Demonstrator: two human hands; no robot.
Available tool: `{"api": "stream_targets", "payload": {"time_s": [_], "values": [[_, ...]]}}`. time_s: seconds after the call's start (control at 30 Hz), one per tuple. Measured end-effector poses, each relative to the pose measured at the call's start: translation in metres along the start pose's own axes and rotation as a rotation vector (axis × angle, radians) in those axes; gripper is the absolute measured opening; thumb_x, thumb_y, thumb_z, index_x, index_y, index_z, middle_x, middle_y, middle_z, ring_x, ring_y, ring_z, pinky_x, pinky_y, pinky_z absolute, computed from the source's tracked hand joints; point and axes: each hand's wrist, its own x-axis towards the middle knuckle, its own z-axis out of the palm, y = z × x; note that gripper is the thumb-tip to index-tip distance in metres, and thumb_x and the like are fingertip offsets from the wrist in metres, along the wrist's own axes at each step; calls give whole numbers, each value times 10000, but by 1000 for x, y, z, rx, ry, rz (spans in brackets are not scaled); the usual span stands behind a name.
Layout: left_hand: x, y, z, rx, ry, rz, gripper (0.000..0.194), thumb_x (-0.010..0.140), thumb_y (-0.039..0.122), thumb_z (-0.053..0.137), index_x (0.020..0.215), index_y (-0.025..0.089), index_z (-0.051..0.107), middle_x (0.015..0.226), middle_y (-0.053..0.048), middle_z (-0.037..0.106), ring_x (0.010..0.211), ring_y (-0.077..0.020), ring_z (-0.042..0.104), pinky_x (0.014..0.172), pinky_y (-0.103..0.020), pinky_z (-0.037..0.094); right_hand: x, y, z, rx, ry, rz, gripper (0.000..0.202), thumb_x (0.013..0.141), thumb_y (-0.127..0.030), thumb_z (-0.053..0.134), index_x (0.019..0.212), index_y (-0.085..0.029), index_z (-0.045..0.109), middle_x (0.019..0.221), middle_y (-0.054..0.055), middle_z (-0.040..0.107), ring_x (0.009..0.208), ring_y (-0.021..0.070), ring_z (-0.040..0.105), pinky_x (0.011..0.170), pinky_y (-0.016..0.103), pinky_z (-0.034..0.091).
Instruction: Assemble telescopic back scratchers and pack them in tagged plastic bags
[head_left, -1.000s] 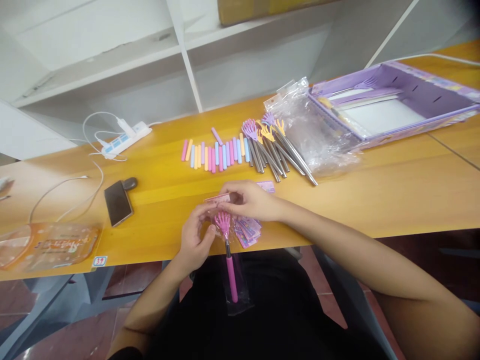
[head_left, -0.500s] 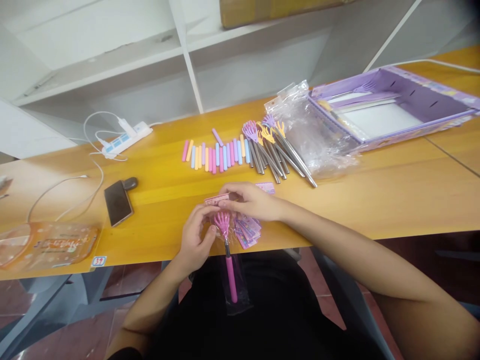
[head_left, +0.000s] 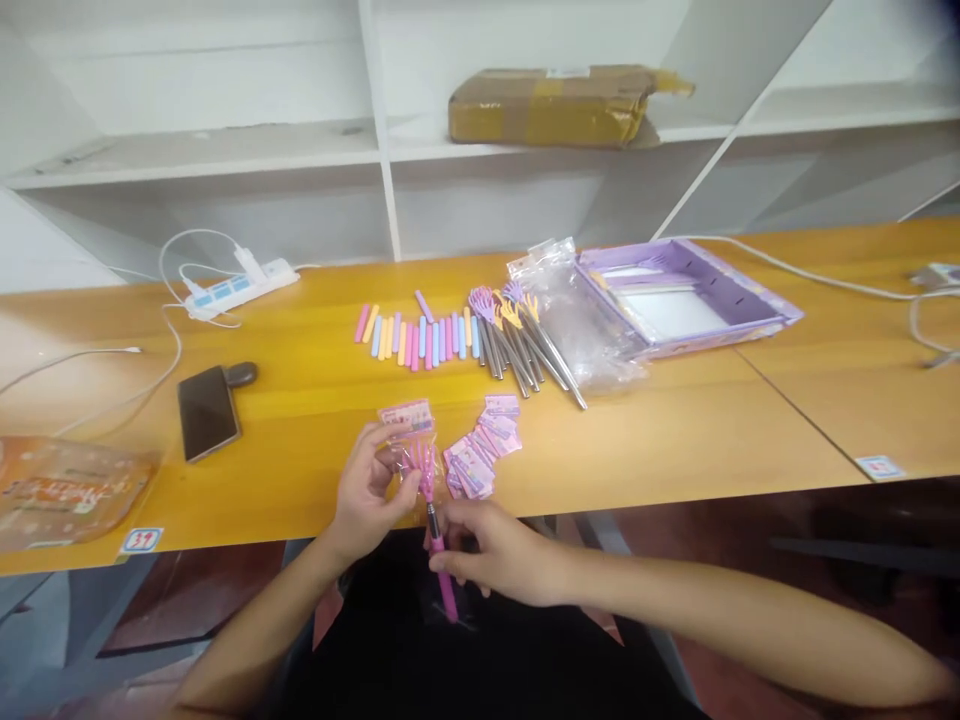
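Note:
A pink back scratcher (head_left: 444,585) in a clear plastic bag hangs over the table's front edge, its hand-shaped head up. My left hand (head_left: 373,490) grips the bag around that head, thumb on the near side. The bag's pink header card (head_left: 407,417) shows above my fingers. My right hand (head_left: 495,550) is closed around the bagged scratcher where the metal rod meets the pink handle. Just beyond it, pink and purple cards (head_left: 472,466) lie fanned out on the table.
Behind lie coloured handle sleeves (head_left: 427,342), metal-rod scratcher heads (head_left: 525,340), clear bags (head_left: 581,330) and a purple box (head_left: 720,325). At the left are a phone (head_left: 208,412), a power strip (head_left: 241,288) and an orange pouch (head_left: 75,490). A taped carton (head_left: 551,105) sits on the shelf.
My right hand has moved down from the header card to the scratcher's handle, uncovering more of the loose cards. My left hand stays at the head. The view has shifted, showing the whole carton.

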Motion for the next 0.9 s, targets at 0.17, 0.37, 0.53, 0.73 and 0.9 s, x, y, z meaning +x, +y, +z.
{"api": "stream_targets", "payload": {"time_s": [0.17, 0.37, 0.53, 0.73, 0.9], "values": [[-3, -5, -3, -140, -35, 155, 469, 1102, 251, 537, 1569, 291, 510, 1408, -127, 543, 830, -133, 669, 724, -323, 597, -14, -40, -55, -121, 213, -255, 392, 922, -585, 802, 893, -204, 712, 988, 47, 746, 914, 200, 706, 793, 335, 600], [-8, -11, -6, -17, -213, 50, 395, 1130, 286, 475, 1522, 253, 506, 1365, -139, 571, 904, -178, 681, 844, -395, 580, -48, -116, -250, -776, 1135, -388, 221, 1015, -327, 659, 1122, -204, 808, 1232, 113, 782, 1035, 212, 680, 960, 377, 490], [-9, -12, -8, 117, -310, 50, 378, 1126, 251, 472, 1501, 275, 510, 1290, -117, 617, 946, -202, 674, 950, -437, 552, -49, -113, -361, -1152, 1349, 269, 287, 1065, -181, 568, 1245, -91, 773, 1097, 232, 797, 972, 233, 663, 815, 386, 398], [-7, -6, -8, 141, -327, 85, 354, 1127, 217, 455, 1467, 282, 527, 1211, -83, 647, 951, -193, 668, 931, -389, 544, -23, -72, -391, -1149, 1082, 485, 372, 1068, -303, 693, 1401, -136, 686, 1310, 189, 733, 1141, 261, 708, 960, 418, 585], [-6, -5, -10, 194, -373, 51, 326, 1125, 225, 460, 1433, 286, 545, 1177, -72, 644, 982, -202, 659, 943, -386, 529, -16, -48, -396, -1232, 1080, 406, 377, 1063, -403, 714, 1389, -218, 681, 1432, 119, 669, 1219, 256, 698, 1009, 448, 625]]}}
